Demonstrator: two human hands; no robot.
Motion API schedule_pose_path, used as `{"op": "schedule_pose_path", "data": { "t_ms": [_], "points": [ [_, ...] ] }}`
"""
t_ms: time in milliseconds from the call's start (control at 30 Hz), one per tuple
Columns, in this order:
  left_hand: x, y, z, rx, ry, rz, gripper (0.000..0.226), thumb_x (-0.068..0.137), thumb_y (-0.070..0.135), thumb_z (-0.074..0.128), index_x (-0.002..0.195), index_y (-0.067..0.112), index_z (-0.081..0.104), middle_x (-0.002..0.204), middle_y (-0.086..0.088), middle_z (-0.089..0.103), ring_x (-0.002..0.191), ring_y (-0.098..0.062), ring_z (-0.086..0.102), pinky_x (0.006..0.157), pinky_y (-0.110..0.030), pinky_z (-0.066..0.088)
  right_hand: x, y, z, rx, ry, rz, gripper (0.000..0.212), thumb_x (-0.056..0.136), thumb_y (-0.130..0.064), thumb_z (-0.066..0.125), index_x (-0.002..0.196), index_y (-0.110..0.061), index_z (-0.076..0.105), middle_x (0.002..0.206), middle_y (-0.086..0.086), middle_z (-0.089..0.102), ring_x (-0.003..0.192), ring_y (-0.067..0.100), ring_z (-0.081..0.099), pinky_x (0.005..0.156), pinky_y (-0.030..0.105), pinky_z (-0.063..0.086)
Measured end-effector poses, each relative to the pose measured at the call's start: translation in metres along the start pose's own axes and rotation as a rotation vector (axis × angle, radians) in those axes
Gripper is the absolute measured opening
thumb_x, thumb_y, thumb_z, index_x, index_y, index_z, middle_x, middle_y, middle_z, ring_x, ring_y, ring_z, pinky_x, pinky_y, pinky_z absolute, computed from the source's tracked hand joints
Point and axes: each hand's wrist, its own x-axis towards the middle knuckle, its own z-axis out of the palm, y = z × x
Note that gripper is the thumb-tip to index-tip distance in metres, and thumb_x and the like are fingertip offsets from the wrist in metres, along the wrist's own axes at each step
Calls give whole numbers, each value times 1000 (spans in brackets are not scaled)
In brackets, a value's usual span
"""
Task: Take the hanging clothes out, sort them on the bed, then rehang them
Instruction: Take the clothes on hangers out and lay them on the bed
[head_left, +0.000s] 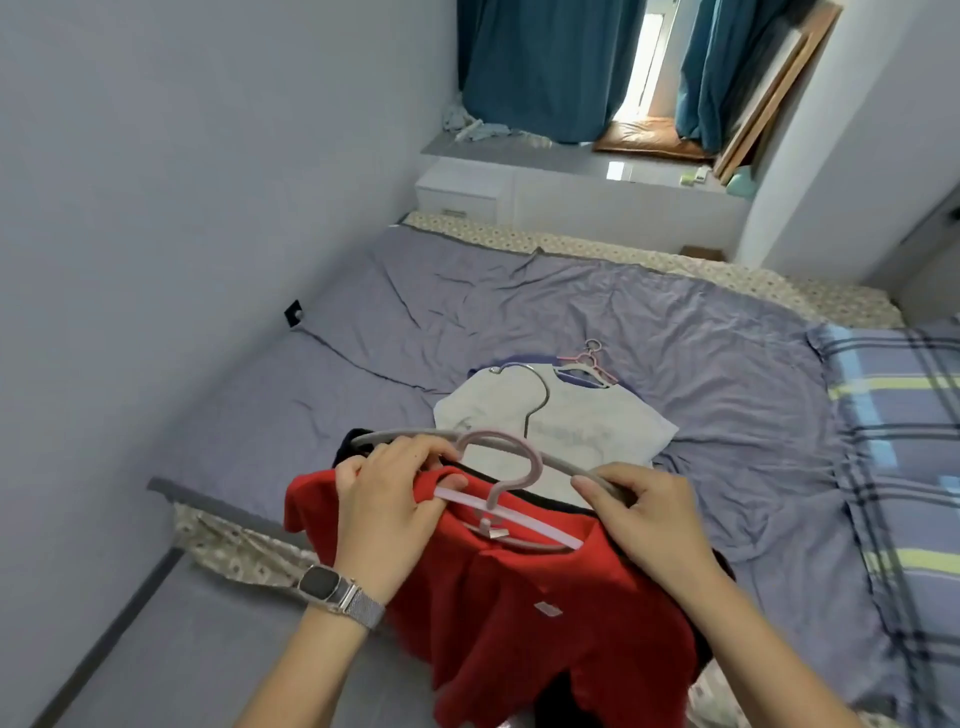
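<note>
A red shirt (545, 618) on a pale pink hanger (511, 519) hangs over the near edge of the bed (727, 364). My left hand (387, 499) grips the shirt's shoulder and the hanger's left arm. A grey hanger (563, 462) with a dark garment (347, 446) under the red shirt is held in my right hand (641, 512) at its right end. Beyond my hands a white T-shirt (556, 421) lies flat on the bed, on top of a blue garment (522, 359). Two loose hangers, pink and white (589, 364), lie at its collar.
A plaid pillow (898, 447) lies at the right of the bed. A wall runs along the left. Behind the bed are a white cabinet (462, 195), a window ledge and teal curtains (540, 67). A black socket (295, 314) with a cable sits at the left wall.
</note>
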Motion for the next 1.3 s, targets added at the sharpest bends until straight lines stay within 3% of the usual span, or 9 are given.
{"op": "schedule_pose_path", "data": {
  "t_ms": [133,367,433,533,733,867,967,1100,1300],
  "points": [
    [67,6,28,43,-54,7,15,74,53,45,84,43,50,86,24,59,88,5,51,77,-26,19,95,33,-25,-186,172,-4,18,82,-36,69,72,-21,70,61,-1,64,63,15,61,61,32,45],
    [174,18,103,53,-138,-36,9,76,52,47,77,42,49,83,21,59,85,5,52,75,-29,19,303,125,-41,-256,-4,23,40,90,-33,60,53,-26,46,49,-4,44,61,21,49,54,24,34],
    [197,22,129,74,-145,-54,11,77,53,46,76,43,47,82,22,57,85,6,51,73,-29,17,353,168,-37,-355,-107,77,11,92,-33,56,94,-28,65,89,3,68,94,29,61,79,32,43],
    [223,23,162,93,-154,-103,10,80,50,51,75,42,47,80,24,55,87,2,52,70,-29,13,392,216,-17,-518,-391,193,52,95,-38,49,144,-31,35,151,4,34,138,32,30,112,43,20],
    [257,19,206,91,-162,-235,9,82,33,60,79,41,55,82,21,58,91,-3,54,69,-31,14,317,195,-34,102,-480,64,19,95,-35,52,110,-38,63,110,-26,65,108,-8,56,95,13,39],
    [284,27,234,70,-224,-193,7,80,39,63,79,40,57,86,21,59,96,-3,54,72,-30,14,265,216,-42,13,-436,-31,33,86,-64,48,90,-33,57,82,-16,63,76,1,60,69,19,46],
    [301,40,247,62,-223,-130,28,69,43,74,91,45,58,98,23,44,103,-3,41,81,-24,12,277,230,-37,47,-308,57,27,92,-43,54,71,-27,49,66,-16,56,60,-1,51,58,16,39],
    [313,31,250,141,-120,-109,45,67,41,74,108,37,58,112,10,45,108,-13,40,88,-28,19,346,263,-36,19,-328,119,23,94,-17,55,78,-33,58,72,-27,62,73,-12,55,70,11,40],
    [280,-7,265,76,-214,-346,31,70,35,50,97,31,63,106,9,58,106,-20,51,79,-31,27,430,346,0,-566,-115,539,39,85,-15,53,123,-11,57,125,18,58,119,36,50,99,41,41]
  ]
}}
